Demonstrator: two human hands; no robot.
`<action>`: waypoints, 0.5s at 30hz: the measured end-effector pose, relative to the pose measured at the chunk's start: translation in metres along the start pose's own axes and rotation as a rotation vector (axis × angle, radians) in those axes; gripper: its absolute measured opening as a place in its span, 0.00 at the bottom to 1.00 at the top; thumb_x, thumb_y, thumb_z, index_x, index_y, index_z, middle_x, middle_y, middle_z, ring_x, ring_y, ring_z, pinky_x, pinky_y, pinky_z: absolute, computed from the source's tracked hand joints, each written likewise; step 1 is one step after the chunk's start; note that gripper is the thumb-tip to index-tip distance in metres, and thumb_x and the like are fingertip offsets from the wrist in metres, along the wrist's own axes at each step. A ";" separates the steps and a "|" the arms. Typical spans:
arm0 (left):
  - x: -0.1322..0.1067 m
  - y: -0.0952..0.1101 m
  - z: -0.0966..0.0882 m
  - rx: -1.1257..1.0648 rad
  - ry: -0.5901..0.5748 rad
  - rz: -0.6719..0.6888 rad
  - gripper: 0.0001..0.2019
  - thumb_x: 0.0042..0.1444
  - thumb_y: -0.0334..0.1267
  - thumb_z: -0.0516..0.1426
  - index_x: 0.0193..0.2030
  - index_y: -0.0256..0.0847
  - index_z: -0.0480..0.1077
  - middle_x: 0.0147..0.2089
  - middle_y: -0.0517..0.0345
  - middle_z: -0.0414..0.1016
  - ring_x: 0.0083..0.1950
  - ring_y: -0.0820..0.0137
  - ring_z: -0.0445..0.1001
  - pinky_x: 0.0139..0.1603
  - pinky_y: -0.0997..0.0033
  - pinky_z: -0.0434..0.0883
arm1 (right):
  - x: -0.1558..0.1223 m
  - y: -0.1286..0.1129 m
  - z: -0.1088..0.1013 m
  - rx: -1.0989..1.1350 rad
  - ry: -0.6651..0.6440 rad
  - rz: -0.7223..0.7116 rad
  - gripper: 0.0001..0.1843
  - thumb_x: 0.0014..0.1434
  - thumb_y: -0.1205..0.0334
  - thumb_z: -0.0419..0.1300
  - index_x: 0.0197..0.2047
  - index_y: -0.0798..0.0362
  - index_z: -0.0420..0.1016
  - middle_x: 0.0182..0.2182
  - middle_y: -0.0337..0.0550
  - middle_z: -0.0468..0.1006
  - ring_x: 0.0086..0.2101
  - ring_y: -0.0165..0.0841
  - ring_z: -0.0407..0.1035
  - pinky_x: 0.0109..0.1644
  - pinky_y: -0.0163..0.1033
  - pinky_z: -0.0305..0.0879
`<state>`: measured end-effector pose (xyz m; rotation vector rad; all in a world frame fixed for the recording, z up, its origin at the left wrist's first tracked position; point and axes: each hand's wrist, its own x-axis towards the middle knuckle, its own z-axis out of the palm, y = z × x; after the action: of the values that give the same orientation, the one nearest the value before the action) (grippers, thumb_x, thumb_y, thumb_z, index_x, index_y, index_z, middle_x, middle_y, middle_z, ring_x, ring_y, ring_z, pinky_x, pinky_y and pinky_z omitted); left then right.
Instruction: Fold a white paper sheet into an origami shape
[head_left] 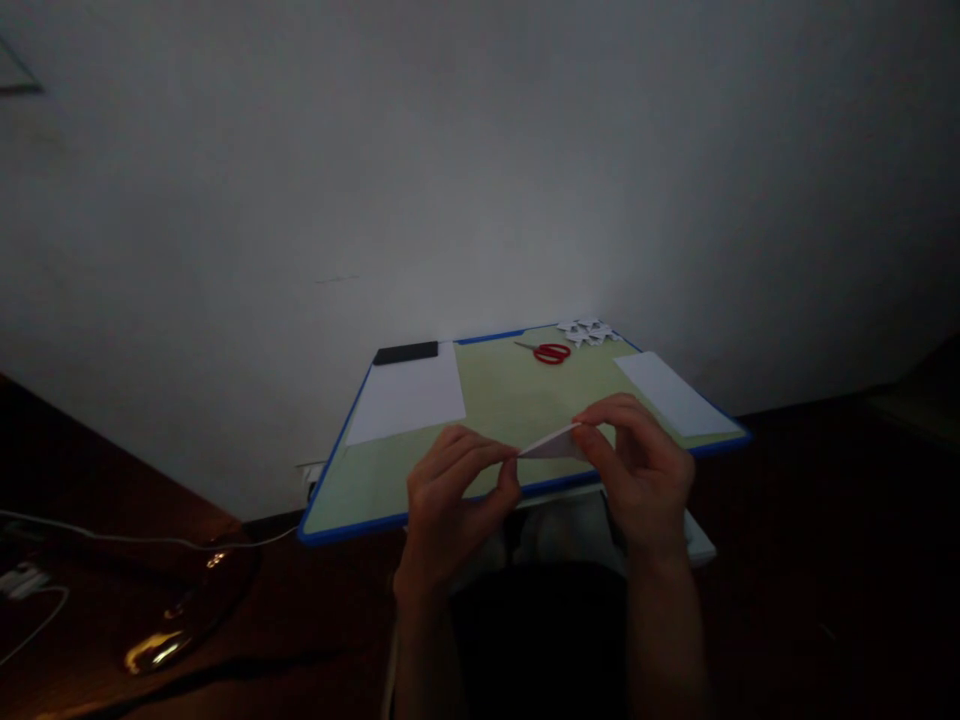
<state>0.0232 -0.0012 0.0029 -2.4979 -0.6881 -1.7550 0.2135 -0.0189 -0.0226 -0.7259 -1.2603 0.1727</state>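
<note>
A small piece of folded white paper (553, 446) is held up between both hands, above the near edge of the table. My left hand (459, 490) pinches its pointed left tip between thumb and fingers. At the other end, my right hand (637, 465) grips the wider side with thumb and forefinger. The paper looks narrow and roughly triangular, tapering to the left. Beyond the hands, red-handled scissors (552, 353) lie on the table with their blades towards the left.
The pale green table (517, 385) with a blue rim stands against a grey wall. Several cut or folded white paper pieces (589, 332) lie at the back right. White sheets rest at left (412, 395) and right (675, 393). A dark flat object (406, 353) lies at the back left.
</note>
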 end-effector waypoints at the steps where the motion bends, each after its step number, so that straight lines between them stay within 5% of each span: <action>1: 0.000 -0.001 -0.001 -0.004 -0.002 -0.008 0.08 0.60 0.24 0.65 0.38 0.43 0.79 0.33 0.59 0.84 0.33 0.68 0.78 0.37 0.66 0.75 | 0.000 0.001 0.001 0.009 0.006 0.018 0.04 0.66 0.65 0.69 0.39 0.46 0.83 0.35 0.40 0.81 0.39 0.38 0.75 0.43 0.45 0.70; 7: -0.015 -0.018 -0.007 -0.046 0.033 -0.219 0.08 0.62 0.26 0.64 0.35 0.43 0.77 0.32 0.61 0.80 0.34 0.69 0.77 0.39 0.67 0.73 | 0.002 0.019 -0.005 0.087 0.284 0.263 0.07 0.62 0.56 0.74 0.39 0.48 0.84 0.34 0.39 0.82 0.35 0.34 0.74 0.37 0.39 0.68; 10: -0.022 -0.025 -0.007 -0.132 0.188 -0.369 0.06 0.66 0.31 0.63 0.37 0.44 0.78 0.34 0.60 0.81 0.37 0.68 0.79 0.42 0.67 0.74 | 0.002 0.029 -0.001 0.252 0.391 0.348 0.12 0.56 0.52 0.78 0.39 0.48 0.85 0.34 0.39 0.82 0.34 0.32 0.73 0.37 0.37 0.68; 12: -0.022 -0.022 -0.004 -0.268 0.204 -0.402 0.02 0.67 0.35 0.65 0.42 0.44 0.81 0.39 0.56 0.82 0.41 0.66 0.80 0.46 0.65 0.77 | 0.001 0.030 0.011 0.358 0.370 0.400 0.15 0.53 0.49 0.78 0.38 0.48 0.84 0.35 0.40 0.83 0.35 0.33 0.74 0.39 0.37 0.70; 15: -0.018 -0.012 0.007 -0.457 0.169 -0.380 0.22 0.58 0.40 0.72 0.59 0.46 0.80 0.53 0.49 0.84 0.50 0.61 0.82 0.54 0.60 0.79 | -0.004 0.024 0.032 0.384 0.211 0.480 0.17 0.55 0.47 0.77 0.39 0.49 0.82 0.34 0.41 0.83 0.32 0.33 0.74 0.35 0.37 0.70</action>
<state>0.0208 0.0052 -0.0185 -2.5608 -0.8813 -2.4745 0.1895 0.0107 -0.0362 -0.6795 -0.8021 0.6936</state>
